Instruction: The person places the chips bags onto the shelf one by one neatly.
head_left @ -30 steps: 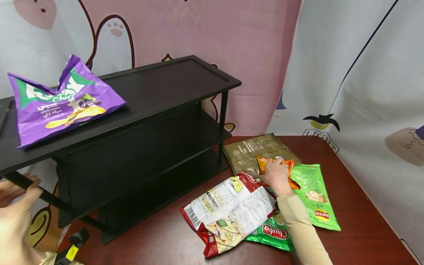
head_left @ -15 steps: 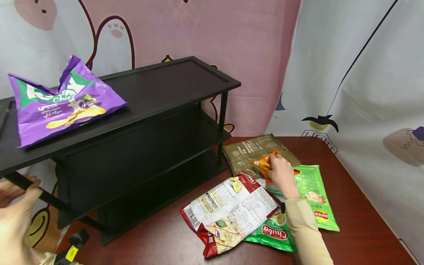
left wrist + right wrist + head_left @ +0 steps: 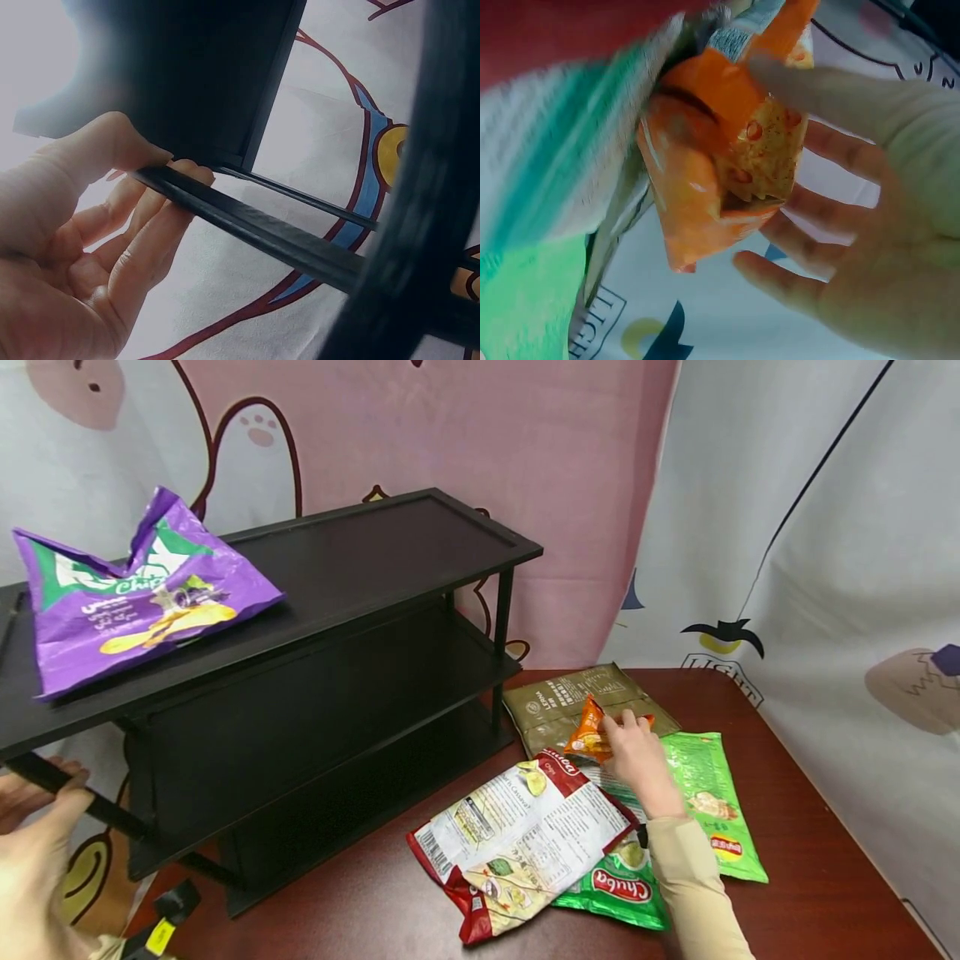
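Observation:
My left hand (image 3: 41, 839) grips a thin black post (image 3: 116, 812) at the near left end of the black shelf (image 3: 315, 710). In the left wrist view the thumb and fingertips pinch that bar (image 3: 262, 234) from both sides. At the right, my right hand (image 3: 641, 768) holds a small orange snack bag (image 3: 587, 735) over a brown package (image 3: 546, 714). Seen in the right wrist view, the thumb lies on the front of the crumpled orange bag (image 3: 686, 172) and the other fingers reach behind it. Part of the bag is hidden by the hand in the head view.
A purple chips bag (image 3: 142, 602) leans on the top shelf at the left. On the dark red table (image 3: 345, 893) lie a white and red chips bag (image 3: 517, 843), a green Chuba bag (image 3: 618, 885) partly under it, and a light green bag (image 3: 708, 802).
My right hand has lifted the orange bag from beside the light green bag and shifted and turned it leftward over the brown package. The left hand stays on the post.

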Demonstrator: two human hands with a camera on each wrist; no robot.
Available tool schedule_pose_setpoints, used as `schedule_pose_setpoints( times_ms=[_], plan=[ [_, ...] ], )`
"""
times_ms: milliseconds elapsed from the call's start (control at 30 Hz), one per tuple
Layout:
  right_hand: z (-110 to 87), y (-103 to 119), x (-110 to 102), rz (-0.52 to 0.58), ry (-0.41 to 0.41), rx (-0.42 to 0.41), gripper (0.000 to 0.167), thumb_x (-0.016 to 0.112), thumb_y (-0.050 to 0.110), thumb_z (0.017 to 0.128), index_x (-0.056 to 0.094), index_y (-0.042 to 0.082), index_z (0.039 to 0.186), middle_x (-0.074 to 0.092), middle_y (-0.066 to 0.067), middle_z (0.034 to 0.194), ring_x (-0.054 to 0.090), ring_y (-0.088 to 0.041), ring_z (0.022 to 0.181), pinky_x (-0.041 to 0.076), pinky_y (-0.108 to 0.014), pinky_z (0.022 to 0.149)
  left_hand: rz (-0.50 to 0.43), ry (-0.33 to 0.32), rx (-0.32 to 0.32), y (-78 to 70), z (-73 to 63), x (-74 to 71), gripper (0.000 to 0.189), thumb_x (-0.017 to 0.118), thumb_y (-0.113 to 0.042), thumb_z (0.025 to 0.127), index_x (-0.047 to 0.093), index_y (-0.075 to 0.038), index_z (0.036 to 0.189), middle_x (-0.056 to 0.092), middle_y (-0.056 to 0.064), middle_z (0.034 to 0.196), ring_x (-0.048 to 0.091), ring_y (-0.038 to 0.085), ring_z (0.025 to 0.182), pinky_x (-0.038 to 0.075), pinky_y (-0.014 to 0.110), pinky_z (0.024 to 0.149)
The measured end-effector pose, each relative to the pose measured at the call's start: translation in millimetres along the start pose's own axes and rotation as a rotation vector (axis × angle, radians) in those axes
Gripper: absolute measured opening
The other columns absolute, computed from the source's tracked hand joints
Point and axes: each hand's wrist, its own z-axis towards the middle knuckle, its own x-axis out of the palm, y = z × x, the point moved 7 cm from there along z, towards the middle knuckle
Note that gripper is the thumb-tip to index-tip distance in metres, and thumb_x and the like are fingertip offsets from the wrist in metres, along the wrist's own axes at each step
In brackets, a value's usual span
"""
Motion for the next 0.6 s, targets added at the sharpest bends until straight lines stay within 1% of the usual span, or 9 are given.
schedule_pose_setpoints(
  times_ms=[100,167,233,300,367,433,500,567,600],
  plan=[
    [-1.0,-1,11,-0.014,0.119,0.051,0.065,0.083,0.014,0.062,0.053,0.001,0.118,0.053,-0.027,0.11,0.054,-0.048,0.1,0.049,-0.058,0.071,0.017,0.008,-0.037,4.0,0.9,0.2,0.046,0.048,0.013,0.08,0.066,-0.024,0.098,0.057,-0.032,0.082,0.051,-0.012,0.075,0.036,0.008,0.079],
    [-1.0,-3,17,-0.011,0.189,0.082,0.07,0.082,0.016,0.063,0.049,0.002,0.123,0.053,-0.027,0.113,0.056,-0.047,0.097,0.049,-0.057,0.069,-0.006,-0.004,-0.031,8.0,3.1,-0.4,0.045,0.049,0.014,0.078,0.067,-0.023,0.096,0.058,-0.031,0.082,0.052,-0.012,0.074,0.036,0.007,0.078],
    [0.3,-5,20,-0.008,0.214,0.093,0.071,0.082,0.016,0.063,0.048,0.002,0.124,0.054,-0.027,0.112,0.059,-0.047,0.09,0.05,-0.056,0.067,-0.012,0.007,-0.029,8.3,4.3,0.3,0.045,0.048,0.015,0.078,0.067,-0.021,0.096,0.059,-0.03,0.082,0.052,-0.011,0.074,0.035,0.009,0.078],
    [2.5,-5,21,-0.003,0.206,0.086,0.069,0.082,0.014,0.062,0.047,0.002,0.121,0.054,-0.028,0.109,0.06,-0.047,0.082,0.05,-0.055,0.065,-0.006,0.004,-0.019,17.7,9.0,-0.9,0.043,0.049,0.014,0.078,0.069,-0.018,0.099,0.06,-0.03,0.083,0.053,-0.012,0.075,0.036,0.008,0.078],
    [4.9,-6,21,-0.004,0.183,0.076,0.071,0.083,0.014,0.061,0.047,0.001,0.121,0.055,-0.028,0.108,0.061,-0.047,0.08,0.05,-0.055,0.065,-0.011,-0.003,-0.031,30.9,15.3,-2.8,0.043,0.05,0.014,0.078,0.069,-0.014,0.104,0.062,-0.029,0.085,0.054,-0.012,0.076,0.037,0.007,0.078],
    [6.9,-6,22,-0.016,0.159,0.068,0.074,0.084,0.015,0.06,0.047,0.0,0.122,0.056,-0.028,0.108,0.061,-0.047,0.079,0.05,-0.055,0.066,0.022,-0.005,-0.022,37.1,18.3,-3.5,0.043,0.05,0.013,0.078,0.069,-0.014,0.107,0.062,-0.031,0.087,0.054,-0.013,0.077,0.038,0.006,0.078],
    [8.2,-6,24,-0.037,0.138,0.059,0.075,0.085,0.017,0.06,0.047,0.0,0.123,0.056,-0.028,0.109,0.061,-0.047,0.078,0.05,-0.054,0.065,0.002,-0.006,-0.034,33.1,16.2,-3.2,0.043,0.05,0.014,0.078,0.069,-0.013,0.105,0.063,-0.03,0.086,0.055,-0.013,0.076,0.038,0.006,0.078],
    [9.0,-6,26,-0.055,0.113,0.045,0.075,0.086,0.018,0.06,0.048,0.0,0.123,0.057,-0.028,0.107,0.061,-0.046,0.077,0.05,-0.054,0.064,-0.014,0.001,-0.065,17.5,8.4,-1.4,0.044,0.049,0.015,0.078,0.069,-0.017,0.101,0.061,-0.029,0.083,0.053,-0.011,0.076,0.037,0.008,0.078],
    [9.2,-5,26,-0.06,0.099,0.036,0.074,0.086,0.017,0.061,0.049,0.0,0.122,0.058,-0.027,0.106,0.061,-0.046,0.076,0.05,-0.053,0.063,-0.015,-0.002,-0.046,8.9,4.3,-0.2,0.046,0.047,0.016,0.077,0.069,-0.02,0.096,0.06,-0.03,0.082,0.053,-0.011,0.075,0.037,0.008,0.077]
  ],
)
